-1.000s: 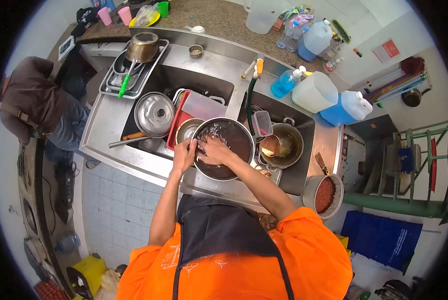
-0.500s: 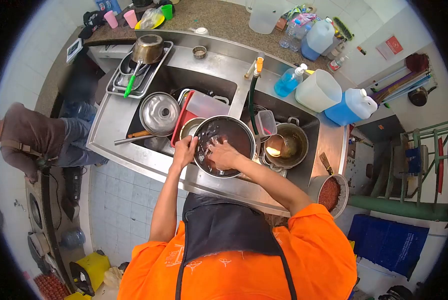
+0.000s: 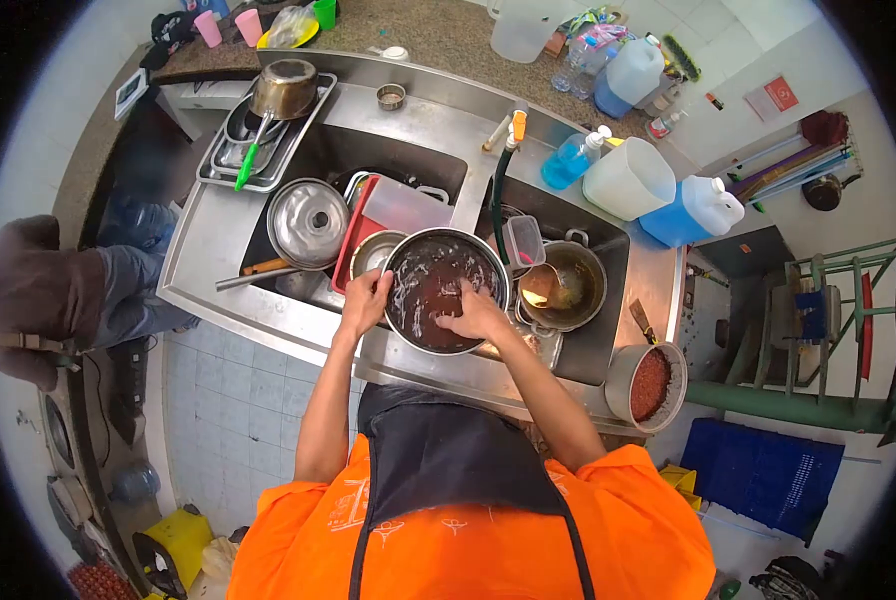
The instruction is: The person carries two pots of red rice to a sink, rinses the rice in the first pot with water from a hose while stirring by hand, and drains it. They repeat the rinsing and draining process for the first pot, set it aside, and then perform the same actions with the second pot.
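Note:
My left hand (image 3: 366,298) grips the left rim of a round metal pan (image 3: 423,270) filled with dark reddish, bubbly liquid. Inside the pan, at its right part, is my right hand (image 3: 476,313), fingers spread and fingertips at the liquid. Just left of the pan sit a small metal bowl (image 3: 370,252) and a red tray (image 3: 352,240) in the left basin. In the right basin, a pot (image 3: 588,300) and a clear plastic container (image 3: 523,240) stand beside a dark green hose (image 3: 498,190).
A metal lid (image 3: 308,222) lies at the left basin. Trays with a saucepan (image 3: 284,88) are behind it. Blue soap bottles (image 3: 570,160) and a white container (image 3: 628,180) line the back right. A pot of red grains (image 3: 623,385) is at the right edge. Another person (image 3: 43,290) stands left.
My right hand has shifted right within the pan, its fingers more visible above the liquid. The view has shifted slightly. The person at the left has changed posture.

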